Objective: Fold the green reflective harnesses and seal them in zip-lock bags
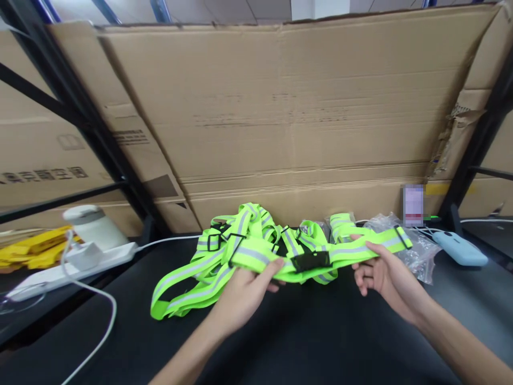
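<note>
A neon-green reflective strap [256, 255] with a grey stripe is stretched between my two hands. My left hand [244, 291] pinches it with the thumb on top, left of a black buckle [311, 261]. Farther right, my right hand [382, 272] grips the strap between thumb and fingers, close to the end with a black slider [403, 237]. Behind and left of the held strap lies a tangled heap of similar green straps [250, 224] with black adjusters. One loop [164, 299] trails out to the left on the black table.
Cardboard sheets [280, 107] stand behind the black table [312, 337]. At left are a power strip [100, 262] with a white cable, a white bottle [96, 227] and yellow pieces [36, 248]. Clear plastic bags [420, 256] and a light-blue device [460, 248] lie at right.
</note>
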`<state>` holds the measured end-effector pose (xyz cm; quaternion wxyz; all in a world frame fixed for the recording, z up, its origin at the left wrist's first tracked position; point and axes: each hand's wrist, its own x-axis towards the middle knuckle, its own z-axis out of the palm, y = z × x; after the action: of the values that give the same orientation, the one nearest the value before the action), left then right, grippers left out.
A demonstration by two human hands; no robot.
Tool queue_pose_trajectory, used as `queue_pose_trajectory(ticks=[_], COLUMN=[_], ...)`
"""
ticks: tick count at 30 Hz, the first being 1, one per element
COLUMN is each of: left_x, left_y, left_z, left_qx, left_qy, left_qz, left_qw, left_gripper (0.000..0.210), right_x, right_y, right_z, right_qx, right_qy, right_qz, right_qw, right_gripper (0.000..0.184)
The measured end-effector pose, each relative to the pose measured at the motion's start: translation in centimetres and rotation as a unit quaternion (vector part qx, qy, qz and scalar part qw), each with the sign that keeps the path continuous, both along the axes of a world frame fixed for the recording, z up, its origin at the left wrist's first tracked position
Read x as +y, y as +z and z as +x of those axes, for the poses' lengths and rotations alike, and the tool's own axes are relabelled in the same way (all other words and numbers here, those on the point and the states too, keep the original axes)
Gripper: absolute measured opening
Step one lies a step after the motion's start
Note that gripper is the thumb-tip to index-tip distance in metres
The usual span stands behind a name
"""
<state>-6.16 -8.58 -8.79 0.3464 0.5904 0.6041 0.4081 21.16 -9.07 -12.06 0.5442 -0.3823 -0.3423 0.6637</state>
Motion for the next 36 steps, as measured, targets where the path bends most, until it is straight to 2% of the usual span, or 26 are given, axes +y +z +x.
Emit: queue_pose_trajectory(ticks=[2,5,7,9,12,14,15,18,20,22,24,27,29,32,36], left_x=[-1.6,-3.3,-4.3,-5.3,-6.7,-7.4,-7.6,-8.1,-8.3,-8.7,-8.9,-8.7,-8.5,-8.3,-8.7], left_y=[-2.3,-5.3,-6.6,-7.3,-7.4,-7.5,-7.6,-8.2,-8.5,-8.4,-8.1,-7.8,-7.7,-7.4,-6.7], left_z=[-1.1,-2.4,-2.8,-2.9,-2.9,-3.3,-3.6,-4.6,-4.9,-4.9,-4.9,-5.1,-5.4,-5.5,-5.1], left_qx=[-0.011,-0.057,-0.099,-0.108,-0.088,-0.068,-0.050,0.032,0.069,0.075,0.065,0.056,0.055,0.032,-0.040], left_qy=[0.004,0.002,0.011,0.030,0.064,0.073,0.068,0.039,0.033,0.048,0.067,0.078,0.071,0.084,0.103], left_qz=[-0.036,-0.091,-0.107,-0.107,-0.073,-0.036,-0.016,0.032,0.040,0.039,0.039,0.040,0.036,0.033,0.008], left_qw=[0.999,0.994,0.989,0.988,0.991,0.994,0.996,0.998,0.996,0.995,0.995,0.995,0.995,0.995,0.994], left_gripper=[0.047,0.054,0.056,0.057,0.059,0.061,0.058,0.042,0.039,0.039,0.040,0.041,0.043,0.047,0.051], right_x=[-1.3,-3.0,-4.3,-5.7,-7.6,-8.5,-8.8,-9.5,-9.9,-10.1,-10.3,-10.5,-10.5,-10.4,-10.3], right_y=[-1.9,-4.1,-4.9,-5.2,-5.0,-4.8,-4.8,-4.7,-4.7,-4.6,-4.5,-4.4,-4.6,-5.2,-5.9], right_z=[0.8,1.7,2.1,2.4,2.8,3.3,3.6,4.6,5.1,5.2,5.1,4.7,4.7,4.9,5.1], right_qx=[-0.026,-0.121,-0.176,-0.225,-0.297,-0.347,-0.375,-0.467,-0.505,-0.498,-0.464,-0.425,-0.412,-0.407,-0.431], right_qy=[-0.053,-0.116,-0.154,-0.191,-0.221,-0.228,-0.232,-0.233,-0.218,-0.197,-0.189,-0.185,-0.184,-0.205,-0.236], right_qz=[-0.007,-0.027,-0.028,-0.020,-0.011,-0.017,-0.020,-0.011,0.001,0.012,0.022,0.005,-0.010,0.007,0.048], right_qw=[0.998,0.985,0.972,0.955,0.929,0.909,0.897,0.853,0.835,0.845,0.865,0.886,0.892,0.890,0.870], right_gripper=[0.044,0.052,0.058,0.070,0.081,0.081,0.078,0.052,0.051,0.051,0.053,0.073,0.079,0.072,0.053])
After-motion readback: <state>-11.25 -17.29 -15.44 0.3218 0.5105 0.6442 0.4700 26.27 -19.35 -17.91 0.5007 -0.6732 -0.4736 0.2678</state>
